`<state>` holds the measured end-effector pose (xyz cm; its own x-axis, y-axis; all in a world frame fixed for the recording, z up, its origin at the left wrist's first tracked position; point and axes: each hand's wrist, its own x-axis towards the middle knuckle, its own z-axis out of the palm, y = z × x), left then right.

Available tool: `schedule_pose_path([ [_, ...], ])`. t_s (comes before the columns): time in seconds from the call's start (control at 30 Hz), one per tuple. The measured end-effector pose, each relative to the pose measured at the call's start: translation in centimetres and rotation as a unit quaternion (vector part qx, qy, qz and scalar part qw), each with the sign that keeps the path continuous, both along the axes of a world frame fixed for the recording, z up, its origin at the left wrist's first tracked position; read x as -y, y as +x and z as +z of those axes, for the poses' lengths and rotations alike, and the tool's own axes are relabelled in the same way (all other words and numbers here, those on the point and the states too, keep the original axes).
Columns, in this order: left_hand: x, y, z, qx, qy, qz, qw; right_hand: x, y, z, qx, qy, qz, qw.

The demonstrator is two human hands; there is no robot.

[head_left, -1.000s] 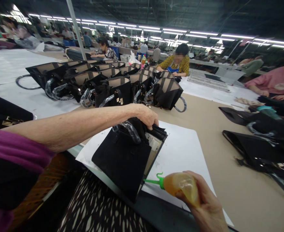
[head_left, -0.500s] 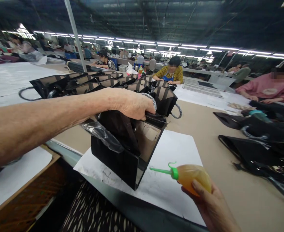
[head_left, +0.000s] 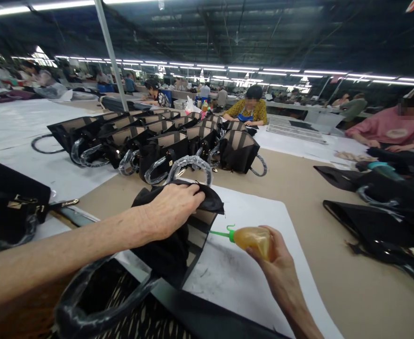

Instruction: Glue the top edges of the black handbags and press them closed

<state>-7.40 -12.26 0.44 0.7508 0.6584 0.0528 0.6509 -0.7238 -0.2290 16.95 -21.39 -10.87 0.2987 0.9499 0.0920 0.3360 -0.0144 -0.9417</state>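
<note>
At nine o'clock in the view, a clasped black bag [head_left: 2,188] lay with its plastic-wrapped handle toward six. Between ten and twelve, rows of open bags [head_left: 171,139] stood close together on the table [head_left: 288,174]. Toward seven, the worked bag [head_left: 168,256] rested partly over a white sheet [head_left: 224,273], one wrapped handle toward its one, another between its seven and eight. The left hand [head_left: 179,207] lay across its upper edge, fingers bent and closed on the dark material, thumb hidden. Toward five, a green nozzle [head_left: 223,234] pointed to nine, its tip at the bag's side edge; whether they touched could not be told. It capped a squeeze bottle [head_left: 251,239] of amber liquid, around which the right hand [head_left: 274,259] was curled. Just past three lay more dark bags [head_left: 372,226].
</note>
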Motion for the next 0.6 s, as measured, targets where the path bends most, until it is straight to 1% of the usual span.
schedule_pose_path([
  [0.13,0.5,-0.3,-0.8,0.001,-0.002,0.005,1.0,-1.1,-0.4,-0.7,0.059,0.031,-0.003,0.998],
  [0.23,0.9,-0.6,-1.3,-0.002,-0.009,0.017,1.0,-1.8,-0.5,-1.3,0.063,0.047,0.006,0.997],
  [0.4,1.3,-1.1,-1.8,0.007,-0.016,0.021,1.0,-2.0,-0.7,-2.2,0.046,0.03,0.018,0.998],
  [0.6,1.5,-1.3,-2.0,0.02,-0.016,0.012,1.0,-1.7,-0.4,-2.4,0.032,0.01,0.039,0.999],
])
